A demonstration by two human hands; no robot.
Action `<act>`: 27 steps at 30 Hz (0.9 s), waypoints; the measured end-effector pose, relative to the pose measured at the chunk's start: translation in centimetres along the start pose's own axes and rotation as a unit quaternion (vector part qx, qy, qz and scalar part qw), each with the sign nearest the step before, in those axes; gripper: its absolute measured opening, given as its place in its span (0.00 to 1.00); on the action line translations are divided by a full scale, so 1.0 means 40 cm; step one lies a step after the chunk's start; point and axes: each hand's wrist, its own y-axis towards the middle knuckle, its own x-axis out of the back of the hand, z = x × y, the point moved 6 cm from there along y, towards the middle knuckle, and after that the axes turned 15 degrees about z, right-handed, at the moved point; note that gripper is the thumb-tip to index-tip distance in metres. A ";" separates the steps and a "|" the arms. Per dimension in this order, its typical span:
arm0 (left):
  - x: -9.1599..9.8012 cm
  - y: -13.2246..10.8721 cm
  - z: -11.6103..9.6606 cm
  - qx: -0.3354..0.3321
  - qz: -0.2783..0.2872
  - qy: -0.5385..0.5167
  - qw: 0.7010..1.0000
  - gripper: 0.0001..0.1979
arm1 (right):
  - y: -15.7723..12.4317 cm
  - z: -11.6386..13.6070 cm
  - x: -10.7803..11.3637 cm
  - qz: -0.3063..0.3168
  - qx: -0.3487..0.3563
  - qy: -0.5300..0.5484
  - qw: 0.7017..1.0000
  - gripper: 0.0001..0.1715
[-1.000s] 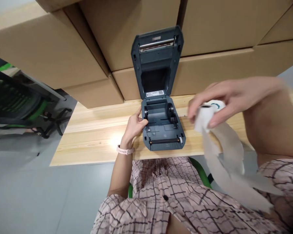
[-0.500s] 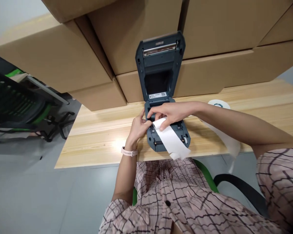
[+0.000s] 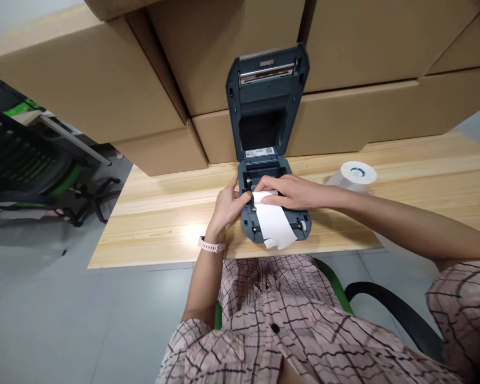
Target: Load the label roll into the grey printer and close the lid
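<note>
A dark grey label printer (image 3: 246, 218) sits on the wooden table with its lid (image 3: 260, 101) raised upright. My right hand (image 3: 290, 191) is closed on a small roll of white label paper (image 3: 262, 197) over the printer's inside. From the roll, a loose strip with a torn end runs toward me across the printer's front roller. At the printer's left side, my left hand (image 3: 227, 207) grips the edge, its thumb beside the roll's left end and its fingers along the outer wall.
Large cardboard boxes (image 3: 240, 53) are stacked behind the printer. A bigger roll of white labels (image 3: 359, 173) stands on the table (image 3: 160, 224) at the right, partly behind my right forearm. A black and green chair (image 3: 28, 160) is on the floor at the left.
My right hand has moved slightly right and flattened, with the roll now straighter in the printer. The paper strip has swung left, its end now over the printer's front.
</note>
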 end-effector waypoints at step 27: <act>-0.154 -0.184 -0.121 -0.255 -0.055 0.352 0.899 0.19 | -0.021 -0.038 0.001 0.063 0.076 -0.089 0.991 0.42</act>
